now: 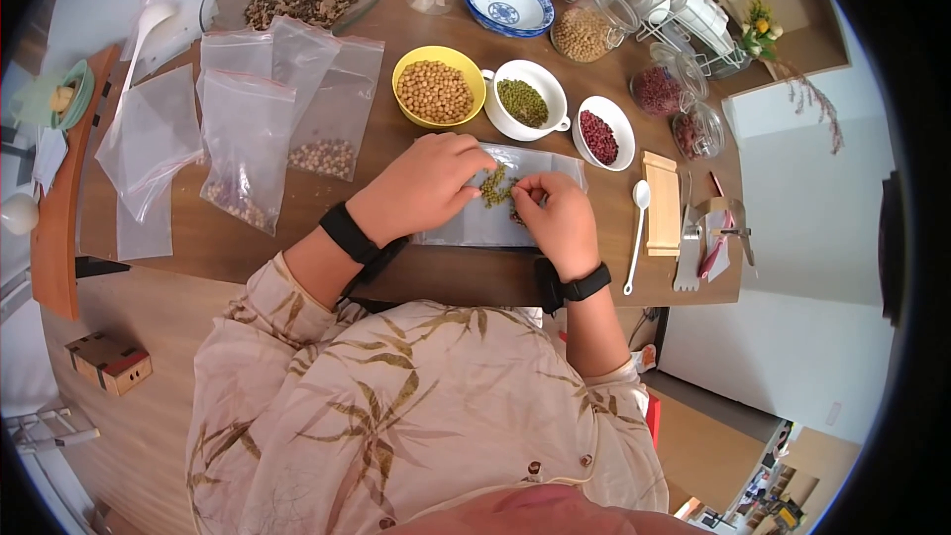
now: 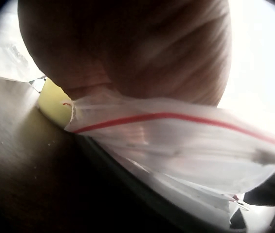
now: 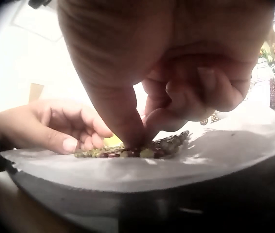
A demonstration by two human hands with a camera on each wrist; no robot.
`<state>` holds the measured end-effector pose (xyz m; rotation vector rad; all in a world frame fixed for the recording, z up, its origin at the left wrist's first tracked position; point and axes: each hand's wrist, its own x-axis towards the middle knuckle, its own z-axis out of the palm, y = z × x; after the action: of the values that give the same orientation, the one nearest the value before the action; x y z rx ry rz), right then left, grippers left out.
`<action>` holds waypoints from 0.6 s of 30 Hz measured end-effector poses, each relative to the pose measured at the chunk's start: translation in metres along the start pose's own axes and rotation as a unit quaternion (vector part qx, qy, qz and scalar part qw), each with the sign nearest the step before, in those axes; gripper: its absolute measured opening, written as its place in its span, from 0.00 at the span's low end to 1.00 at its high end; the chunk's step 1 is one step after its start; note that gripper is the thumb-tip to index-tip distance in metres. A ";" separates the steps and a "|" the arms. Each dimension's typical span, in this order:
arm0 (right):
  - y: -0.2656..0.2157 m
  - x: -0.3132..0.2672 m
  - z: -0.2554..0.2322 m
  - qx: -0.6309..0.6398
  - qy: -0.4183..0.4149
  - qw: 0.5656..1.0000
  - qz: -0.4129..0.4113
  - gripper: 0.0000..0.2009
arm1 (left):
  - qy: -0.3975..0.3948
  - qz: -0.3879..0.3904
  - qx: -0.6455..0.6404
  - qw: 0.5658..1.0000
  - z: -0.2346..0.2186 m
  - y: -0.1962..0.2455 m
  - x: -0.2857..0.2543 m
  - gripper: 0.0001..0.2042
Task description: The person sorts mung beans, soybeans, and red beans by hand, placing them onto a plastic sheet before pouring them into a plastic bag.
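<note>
A clear zip bag (image 1: 466, 229) lies flat before the person, with a small heap of green mung beans (image 1: 492, 188) on it. The right hand (image 1: 563, 226) dips thumb and fingertips together into the heap; in the right wrist view they pinch among mixed beans (image 3: 147, 151), green and dark red. On the heap's other side, the left hand (image 1: 421, 185) rests over the bag with fingers loosely bent, its thumb (image 3: 69, 145) beside the beans. The left wrist view shows the bag's red zip strip (image 2: 161, 116) under that palm.
Behind the hands stand a yellow bowl (image 1: 416, 119) of chickpeas, a white handled bowl (image 1: 507, 127) of mung beans and a white bowl (image 1: 616, 112) of red beans. Filled zip bags (image 1: 243, 129) lie left; a white spoon (image 1: 637, 228) and wooden tray (image 1: 661, 203) lie right. Glass jars (image 1: 584, 35) stand behind.
</note>
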<state>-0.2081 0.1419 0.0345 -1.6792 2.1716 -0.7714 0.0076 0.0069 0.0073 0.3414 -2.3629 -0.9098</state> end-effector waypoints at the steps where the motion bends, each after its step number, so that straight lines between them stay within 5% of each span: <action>1: -0.003 0.001 -0.002 0.002 -0.021 1.000 0.023 0.05 | -0.002 -0.003 0.001 1.000 0.000 0.000 0.000 0.20; 5: 0.013 -0.001 -0.005 0.138 -0.032 0.989 0.048 0.06 | -0.001 -0.005 -0.002 1.000 0.000 -0.002 0.000 0.19; 7: 0.020 -0.002 -0.021 0.423 -0.049 0.888 0.175 0.06 | -0.001 -0.004 -0.003 1.000 0.000 -0.002 -0.001 0.19; 8: 0.017 -0.005 -0.029 0.504 -0.059 0.838 0.200 0.07 | -0.001 0.001 -0.003 1.000 0.000 -0.002 0.000 0.19; 9: 0.024 -0.008 -0.030 0.504 -0.056 0.838 0.201 0.07 | -0.003 0.002 -0.005 1.000 0.001 -0.002 0.001 0.19; 11: 0.039 -0.014 -0.029 0.640 -0.062 0.738 0.205 0.07 | -0.005 -0.003 0.002 1.000 0.002 -0.002 0.001 0.19; 15: 0.020 -0.012 -0.023 0.655 0.001 0.723 0.220 0.08 | -0.005 -0.003 0.005 1.000 0.000 -0.001 0.001 0.19; 18: 0.032 -0.007 -0.015 0.622 -0.021 0.761 0.180 0.07 | -0.008 -0.007 0.002 1.000 0.000 -0.001 0.001 0.19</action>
<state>-0.2400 0.1576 0.0274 -0.5316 1.2126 -1.5104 0.0069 0.0057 0.0074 0.3539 -2.3796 -0.9189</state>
